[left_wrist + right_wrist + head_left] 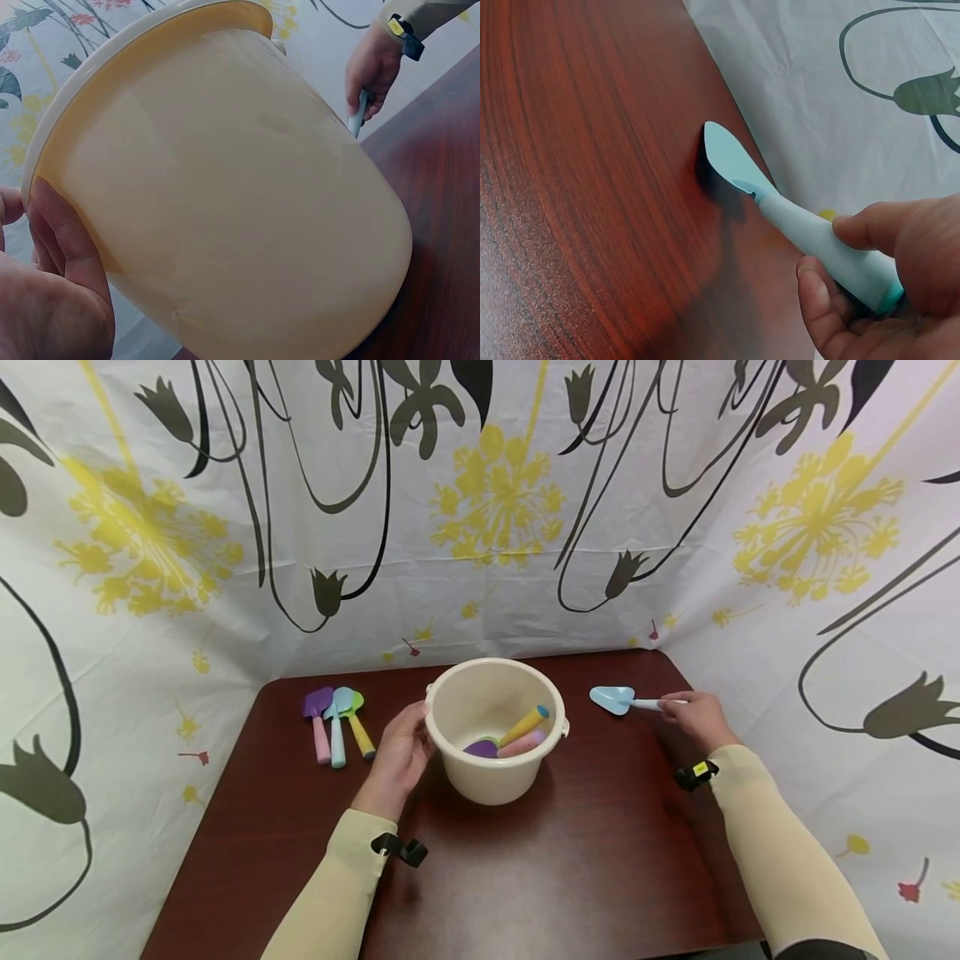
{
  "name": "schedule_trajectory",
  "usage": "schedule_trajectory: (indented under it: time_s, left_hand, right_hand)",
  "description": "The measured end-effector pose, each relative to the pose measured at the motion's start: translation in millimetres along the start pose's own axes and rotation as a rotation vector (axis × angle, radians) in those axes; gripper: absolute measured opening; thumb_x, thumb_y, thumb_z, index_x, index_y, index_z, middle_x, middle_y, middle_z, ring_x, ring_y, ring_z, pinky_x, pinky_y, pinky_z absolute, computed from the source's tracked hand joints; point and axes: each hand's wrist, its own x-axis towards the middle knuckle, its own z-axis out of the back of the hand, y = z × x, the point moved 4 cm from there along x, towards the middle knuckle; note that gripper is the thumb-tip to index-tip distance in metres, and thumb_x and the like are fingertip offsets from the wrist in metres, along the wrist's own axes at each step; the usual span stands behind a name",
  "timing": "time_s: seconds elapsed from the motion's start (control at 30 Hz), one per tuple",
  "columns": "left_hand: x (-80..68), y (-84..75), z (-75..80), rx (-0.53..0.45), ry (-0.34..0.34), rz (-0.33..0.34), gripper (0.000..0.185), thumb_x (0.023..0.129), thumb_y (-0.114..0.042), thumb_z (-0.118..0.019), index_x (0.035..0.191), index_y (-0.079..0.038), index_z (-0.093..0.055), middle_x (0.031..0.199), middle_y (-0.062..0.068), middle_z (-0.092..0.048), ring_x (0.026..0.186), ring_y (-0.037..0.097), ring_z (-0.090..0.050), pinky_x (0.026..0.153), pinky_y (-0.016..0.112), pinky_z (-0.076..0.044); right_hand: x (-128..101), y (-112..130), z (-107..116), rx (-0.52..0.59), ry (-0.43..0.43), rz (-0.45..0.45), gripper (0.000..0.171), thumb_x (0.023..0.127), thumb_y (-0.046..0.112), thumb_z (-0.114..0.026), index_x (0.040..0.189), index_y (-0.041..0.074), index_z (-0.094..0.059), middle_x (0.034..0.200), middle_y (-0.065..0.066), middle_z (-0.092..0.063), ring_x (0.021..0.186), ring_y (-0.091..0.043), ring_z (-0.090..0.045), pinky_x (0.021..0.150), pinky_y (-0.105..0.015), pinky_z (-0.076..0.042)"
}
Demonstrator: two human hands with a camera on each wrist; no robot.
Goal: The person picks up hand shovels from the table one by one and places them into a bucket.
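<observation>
A cream plastic bucket stands near the middle of the table. My left hand grips its rim at the left side; in the left wrist view the fingers lie against the outer wall just below the rim. Inside are a toy shovel with a yellow handle and another with a pink handle and purple blade. To the right, my right hand holds a light blue toy trowel by its pale handle, thumb along the top. The trowel's blade points left, close over the table.
Three toy shovels lie side by side left of the bucket: one purple and pink, one blue, one green and yellow. The dark red-brown table is bordered by a white flowered curtain at the back and sides.
</observation>
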Motion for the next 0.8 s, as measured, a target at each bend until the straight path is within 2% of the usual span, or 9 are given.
schedule_trajectory:
  time_s: [0.2, 0.47, 0.8]
  left_hand:
    - [0.2, -0.5, -1.0, 0.001, -0.002, 0.0, 0.016, 0.112, -0.016, -0.064, 0.114, -0.008, -0.078, 0.112, 0.009, -0.069, 0.098, 0.02, -0.061, 0.076, 0.023, -0.056]
    - [0.5, -1.7, -1.9, 0.005, -0.005, -0.003, 0.017, 0.113, -0.016, -0.064, 0.118, -0.006, -0.076, 0.115, 0.01, -0.07, 0.1, 0.021, -0.061, 0.076, 0.024, -0.056]
    - [1.6, -0.4, -0.7, -0.01, -0.011, 0.007, 0.017, 0.113, -0.015, -0.064, 0.117, -0.006, -0.077, 0.114, 0.01, -0.07, 0.098, 0.02, -0.062, 0.075, 0.024, -0.056]
  right_hand:
    - [-1, 9, 1, -0.029, -0.026, 0.024, 0.045, 0.109, 0.02, -0.068, 0.137, -0.015, -0.067, 0.113, -0.022, -0.079, 0.082, 0.0, -0.072, 0.072, -0.017, -0.053]
    - [-5, 24, 2, -0.096, -0.022, 0.021, 0.047, 0.112, 0.032, -0.067, 0.139, -0.006, -0.07, 0.125, -0.025, -0.075, 0.099, -0.02, -0.072, 0.073, -0.02, -0.054]
    - [-12, 53, 3, -0.168, -0.029, 0.088, 0.045, 0.113, 0.033, -0.065, 0.14, -0.003, -0.072, 0.121, -0.026, -0.077, 0.098, -0.034, -0.066, 0.069, -0.029, -0.051]
